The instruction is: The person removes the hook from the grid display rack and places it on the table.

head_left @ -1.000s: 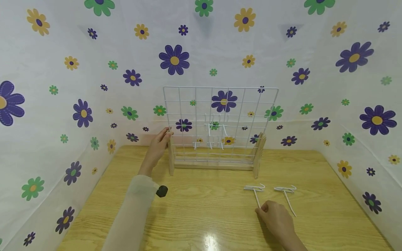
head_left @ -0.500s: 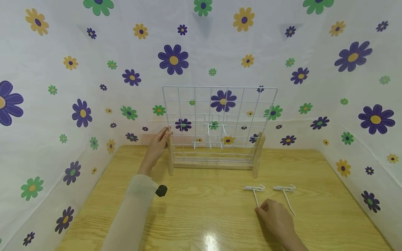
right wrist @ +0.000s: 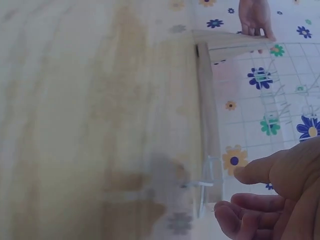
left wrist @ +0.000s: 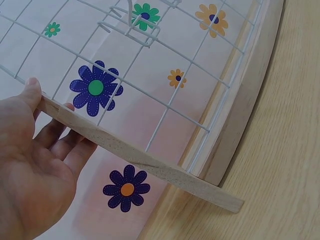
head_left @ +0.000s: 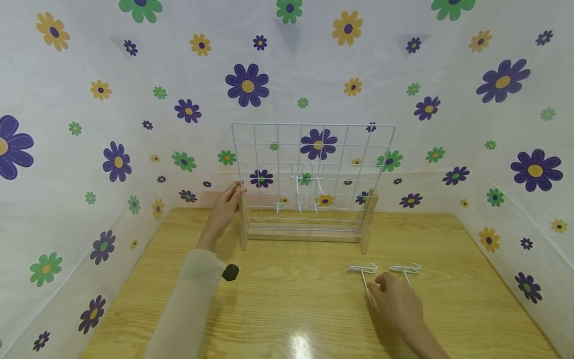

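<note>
A display rack with a white wire grid and a wooden stand stands upright at the back of the table. My left hand grips the top of its left wooden upright, thumb on one side and fingers on the other. Two white wire hooks lie on the table at the right: a near-left hook and a right-hand hook. Over their stems hovers my right hand, partly hiding the right-hand hook. In the right wrist view its thumb and fingers are parted, with a hook beyond them.
Several white hooks hang on the middle of the grid. A flowered cloth encloses the wooden table at the back and sides. A black knob sits by the left sleeve.
My right hand has left the stem end of the left hook and moved slightly up and right, covering the other hook's stem. Both hooks and my left hand stay put.
</note>
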`<control>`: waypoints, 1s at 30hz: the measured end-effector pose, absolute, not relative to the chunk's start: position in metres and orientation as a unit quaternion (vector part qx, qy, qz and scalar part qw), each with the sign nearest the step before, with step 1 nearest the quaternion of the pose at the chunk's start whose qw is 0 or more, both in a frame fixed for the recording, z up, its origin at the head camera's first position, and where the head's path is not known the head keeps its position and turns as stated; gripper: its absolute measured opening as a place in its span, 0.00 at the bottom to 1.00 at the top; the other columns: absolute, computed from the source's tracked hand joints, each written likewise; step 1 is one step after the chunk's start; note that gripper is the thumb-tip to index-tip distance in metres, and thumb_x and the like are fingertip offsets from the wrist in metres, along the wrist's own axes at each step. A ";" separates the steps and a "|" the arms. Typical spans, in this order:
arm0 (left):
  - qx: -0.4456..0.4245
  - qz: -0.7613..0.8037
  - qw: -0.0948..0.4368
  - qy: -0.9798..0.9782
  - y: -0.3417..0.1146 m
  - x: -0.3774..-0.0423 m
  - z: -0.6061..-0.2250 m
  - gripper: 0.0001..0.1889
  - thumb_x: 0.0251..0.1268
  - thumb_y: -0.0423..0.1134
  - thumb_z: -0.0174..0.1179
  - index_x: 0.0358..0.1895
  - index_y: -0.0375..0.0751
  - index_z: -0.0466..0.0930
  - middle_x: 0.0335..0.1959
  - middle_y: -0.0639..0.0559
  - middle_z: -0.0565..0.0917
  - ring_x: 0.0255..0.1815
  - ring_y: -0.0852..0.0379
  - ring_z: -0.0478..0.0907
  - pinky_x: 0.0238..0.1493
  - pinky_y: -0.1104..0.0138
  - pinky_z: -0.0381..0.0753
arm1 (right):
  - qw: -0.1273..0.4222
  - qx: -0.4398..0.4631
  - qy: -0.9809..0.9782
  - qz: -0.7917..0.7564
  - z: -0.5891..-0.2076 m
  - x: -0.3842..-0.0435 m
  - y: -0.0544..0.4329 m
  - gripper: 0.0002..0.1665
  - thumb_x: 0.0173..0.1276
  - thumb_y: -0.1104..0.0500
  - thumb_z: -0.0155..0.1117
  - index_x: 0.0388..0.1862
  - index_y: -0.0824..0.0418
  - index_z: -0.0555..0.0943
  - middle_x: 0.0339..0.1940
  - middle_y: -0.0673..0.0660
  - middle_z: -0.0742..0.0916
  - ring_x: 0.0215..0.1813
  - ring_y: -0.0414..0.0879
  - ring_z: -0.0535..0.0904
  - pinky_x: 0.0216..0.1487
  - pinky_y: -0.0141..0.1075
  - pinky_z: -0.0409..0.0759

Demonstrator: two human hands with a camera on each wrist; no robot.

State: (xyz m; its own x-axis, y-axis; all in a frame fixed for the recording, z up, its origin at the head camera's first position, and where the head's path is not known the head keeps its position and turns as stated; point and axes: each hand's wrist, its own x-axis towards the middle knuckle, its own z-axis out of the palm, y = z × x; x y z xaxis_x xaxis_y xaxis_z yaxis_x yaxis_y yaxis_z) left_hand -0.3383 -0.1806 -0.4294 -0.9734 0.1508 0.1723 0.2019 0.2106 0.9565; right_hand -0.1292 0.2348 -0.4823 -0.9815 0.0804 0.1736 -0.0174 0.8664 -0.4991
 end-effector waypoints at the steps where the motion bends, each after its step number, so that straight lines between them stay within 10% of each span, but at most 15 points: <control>1: -0.113 -0.616 0.020 -0.779 -0.181 -0.339 -0.429 0.29 0.86 0.52 0.43 0.83 0.49 0.57 0.79 0.44 0.66 0.80 0.42 0.58 0.75 0.49 0.68 | 0.103 -0.012 -0.961 0.256 -0.480 -0.131 0.234 0.16 0.70 0.56 0.72 0.42 0.71 0.85 0.32 0.61 0.89 0.16 0.40 0.73 0.12 0.28 0.70; 16: -0.105 -0.621 0.017 -0.777 -0.180 -0.344 -0.434 0.29 0.86 0.52 0.43 0.83 0.48 0.56 0.79 0.44 0.65 0.80 0.42 0.58 0.75 0.48 0.67 | 0.137 -0.004 -0.936 0.323 -0.431 -0.163 0.203 0.22 0.76 0.53 0.65 0.56 0.71 0.82 0.40 0.62 0.90 0.13 0.39 0.63 0.11 0.28 0.56; 24: -0.101 -0.617 0.021 -0.780 -0.181 -0.339 -0.434 0.31 0.85 0.54 0.45 0.83 0.48 0.57 0.79 0.45 0.65 0.80 0.41 0.59 0.74 0.49 0.69 | 0.203 0.009 -0.918 0.339 -0.405 -0.179 0.181 0.20 0.75 0.53 0.67 0.53 0.68 0.85 0.36 0.57 0.91 0.30 0.47 0.87 0.17 0.34 0.75; 30: -0.106 -0.622 0.020 -0.776 -0.180 -0.340 -0.432 0.30 0.85 0.54 0.45 0.83 0.50 0.57 0.80 0.45 0.64 0.80 0.42 0.58 0.74 0.48 0.68 | 0.250 0.031 -0.906 0.341 -0.389 -0.192 0.167 0.19 0.74 0.54 0.68 0.52 0.68 0.85 0.36 0.58 0.91 0.32 0.51 0.87 0.24 0.38 0.80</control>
